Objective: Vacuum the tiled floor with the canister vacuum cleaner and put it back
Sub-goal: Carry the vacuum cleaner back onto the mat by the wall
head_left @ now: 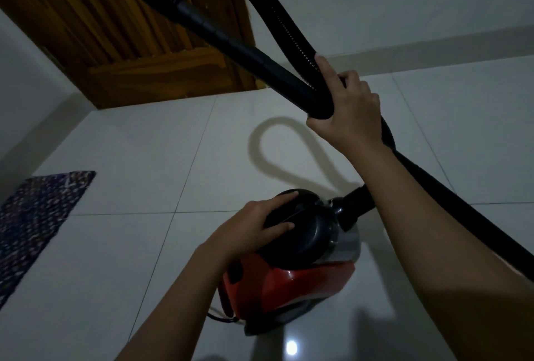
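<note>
Left hand fingers clasp the vacuum cleaner; right hand fingers clutch hose, ends cropped.

At 6 o'clock the left hand holds the top, maybe a handle, of the red vacuum cleaner. At 1 o'clock the right hand grips the tube.

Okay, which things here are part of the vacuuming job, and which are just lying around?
For the job: canister vacuum, held at its black top by the left hand; wand and hose, gripped together by the right hand; tiled floor.
Just there: patterned mat, wooden door.
</note>
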Demonstrator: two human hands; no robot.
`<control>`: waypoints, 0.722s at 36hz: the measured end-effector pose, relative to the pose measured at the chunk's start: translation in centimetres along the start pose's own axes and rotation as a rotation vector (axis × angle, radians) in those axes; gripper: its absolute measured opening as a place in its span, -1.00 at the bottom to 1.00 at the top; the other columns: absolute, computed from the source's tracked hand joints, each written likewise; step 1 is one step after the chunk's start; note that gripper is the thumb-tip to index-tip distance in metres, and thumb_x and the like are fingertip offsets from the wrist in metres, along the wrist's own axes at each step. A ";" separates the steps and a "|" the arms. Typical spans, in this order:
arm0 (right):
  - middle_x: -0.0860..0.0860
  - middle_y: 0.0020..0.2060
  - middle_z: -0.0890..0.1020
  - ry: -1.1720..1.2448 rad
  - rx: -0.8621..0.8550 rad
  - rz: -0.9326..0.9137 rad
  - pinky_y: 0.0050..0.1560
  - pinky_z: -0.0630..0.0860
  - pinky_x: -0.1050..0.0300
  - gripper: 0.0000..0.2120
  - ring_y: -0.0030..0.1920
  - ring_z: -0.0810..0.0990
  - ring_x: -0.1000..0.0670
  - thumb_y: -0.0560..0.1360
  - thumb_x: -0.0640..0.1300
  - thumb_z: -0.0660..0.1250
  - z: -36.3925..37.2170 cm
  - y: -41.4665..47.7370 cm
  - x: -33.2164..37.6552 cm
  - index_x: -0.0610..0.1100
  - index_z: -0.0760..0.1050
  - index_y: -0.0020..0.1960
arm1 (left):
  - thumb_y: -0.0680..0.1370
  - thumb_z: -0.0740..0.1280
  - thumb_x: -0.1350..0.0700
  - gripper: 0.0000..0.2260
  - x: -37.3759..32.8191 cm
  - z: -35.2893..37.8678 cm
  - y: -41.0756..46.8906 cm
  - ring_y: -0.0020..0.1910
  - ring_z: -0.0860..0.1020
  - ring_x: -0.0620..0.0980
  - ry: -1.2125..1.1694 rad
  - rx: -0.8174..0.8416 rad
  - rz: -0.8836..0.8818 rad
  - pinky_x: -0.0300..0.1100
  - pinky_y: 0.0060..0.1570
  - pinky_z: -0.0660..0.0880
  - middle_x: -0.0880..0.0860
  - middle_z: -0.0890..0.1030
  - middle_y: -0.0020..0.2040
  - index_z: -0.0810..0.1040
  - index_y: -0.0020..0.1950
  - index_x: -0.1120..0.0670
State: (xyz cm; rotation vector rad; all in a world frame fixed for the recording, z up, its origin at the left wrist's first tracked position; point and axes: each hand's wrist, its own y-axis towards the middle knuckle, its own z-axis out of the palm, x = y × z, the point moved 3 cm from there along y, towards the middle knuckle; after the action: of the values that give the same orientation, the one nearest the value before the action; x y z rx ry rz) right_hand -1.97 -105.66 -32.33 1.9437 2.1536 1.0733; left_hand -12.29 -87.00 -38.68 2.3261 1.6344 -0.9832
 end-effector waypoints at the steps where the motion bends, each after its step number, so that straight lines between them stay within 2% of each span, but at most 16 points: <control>1: -0.14 0.14 0.46 0.006 0.000 0.002 0.07 0.37 -0.04 -0.16 0.05 0.47 -0.18 0.35 0.00 0.36 -0.2 0.0 -0.1 0.13 0.07 0.55 | 0.54 0.31 0.02 -0.48 0.0 -0.1 0.1 0.29 0.48 -0.06 -0.013 0.018 -0.004 -0.06 0.27 0.46 0.00 0.49 0.36 0.23 0.47 -0.15; 8: -0.17 0.07 0.50 0.016 0.003 -0.003 -0.03 0.41 -0.05 -0.16 -0.04 0.51 -0.20 0.31 -0.05 0.43 -2.3 -1.7 0.5 0.04 0.18 0.53 | 0.44 0.43 0.11 -0.48 -0.5 -1.3 -0.7 0.27 0.50 -0.09 -0.158 0.046 -0.071 -0.04 0.28 0.46 -0.03 0.53 0.31 0.40 0.37 -0.13; 9: -0.17 0.05 0.50 0.026 0.006 0.001 -0.06 0.41 -0.05 -0.16 -0.05 0.51 -0.20 0.30 -0.06 0.43 -2.8 -1.8 0.9 0.04 0.19 0.52 | 0.43 0.44 0.12 -0.47 -0.6 -1.7 -1.3 0.26 0.50 -0.10 -0.164 0.063 -0.083 -0.08 0.27 0.47 -0.04 0.54 0.30 0.42 0.36 -0.13; 11: -0.17 0.03 0.51 0.054 0.022 0.008 -0.08 0.42 -0.04 -0.16 -0.07 0.52 -0.20 0.29 -0.06 0.41 -4.2 -1.5 2.4 0.04 0.17 0.51 | 0.42 0.45 0.19 -0.47 -0.9 -2.6 -2.9 0.22 0.48 -0.19 -0.199 0.064 -0.093 -0.42 0.19 0.42 -0.08 0.54 0.27 0.45 0.36 -0.05; 12: -0.17 0.03 0.51 0.069 0.021 0.010 -0.09 0.43 -0.04 -0.16 -0.07 0.52 -0.19 0.28 -0.06 0.41 -5.1 -0.9 3.6 0.05 0.14 0.50 | 0.42 0.44 0.23 -0.48 -1.2 -3.4 -3.8 0.17 0.46 -0.24 -0.220 0.047 -0.099 -0.61 0.07 0.36 -0.12 0.53 0.22 0.46 0.35 -0.02; 14: -0.18 0.03 0.51 0.109 0.025 0.010 -0.07 0.45 -0.05 -0.15 -0.05 0.53 -0.19 0.29 -0.06 0.40 -7.2 0.9 6.5 0.07 0.07 0.48 | 0.42 0.44 0.26 -0.50 -1.8 -5.7 -5.8 0.13 0.42 -0.28 -0.273 -0.004 -0.135 -0.72 -0.10 0.28 -0.18 0.49 0.13 0.47 0.34 0.01; 17: -0.20 0.04 0.51 0.208 0.024 0.006 -0.02 0.47 -0.08 -0.17 -0.02 0.53 -0.18 0.30 -0.06 0.38 -10.8 4.1 12.2 0.08 0.04 0.46 | 0.41 0.44 0.28 -0.50 -2.8 -10.1 -9.1 0.19 0.46 -0.21 -0.395 -0.055 -0.205 -0.67 0.00 0.31 -0.13 0.52 0.18 0.49 0.32 0.02; 20: -0.18 0.07 0.48 0.332 0.039 0.004 0.04 0.52 -0.15 -0.17 0.04 0.51 -0.16 0.31 -0.07 0.35 -14.8 8.0 19.1 0.08 0.01 0.47 | 0.41 0.45 0.28 -0.50 -4.3 -16.8 -13.1 0.21 0.48 -0.18 -0.465 -0.120 -0.258 -0.48 0.13 0.36 -0.13 0.52 0.18 0.49 0.31 0.00; 24: -0.21 0.15 0.45 0.474 0.078 -0.047 0.13 0.50 -0.23 -0.13 0.15 0.48 -0.17 0.30 -0.18 0.42 -20.0 14.2 29.8 0.02 0.07 0.50 | 0.39 0.46 0.29 -0.50 -6.2 -27.6 -19.5 0.17 0.49 -0.18 -0.523 -0.271 -0.349 -0.56 0.04 0.34 -0.13 0.54 0.15 0.51 0.30 -0.01; 26: -0.24 0.17 0.45 0.529 0.104 -0.085 0.15 0.49 -0.24 -0.14 0.18 0.47 -0.20 0.30 -0.19 0.42 -22.5 17.2 35.9 0.03 0.07 0.49 | 0.39 0.46 0.29 -0.50 -7.1 -33.3 -23.0 0.16 0.48 -0.19 -0.536 -0.342 -0.396 -0.50 0.04 0.37 -0.14 0.53 0.13 0.52 0.30 0.01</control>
State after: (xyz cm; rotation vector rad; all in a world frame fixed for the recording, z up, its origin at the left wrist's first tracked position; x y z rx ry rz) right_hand -5.30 -84.36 7.94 1.7262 2.5597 1.6393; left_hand -19.63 -68.15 -2.91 1.3927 1.8618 -1.1528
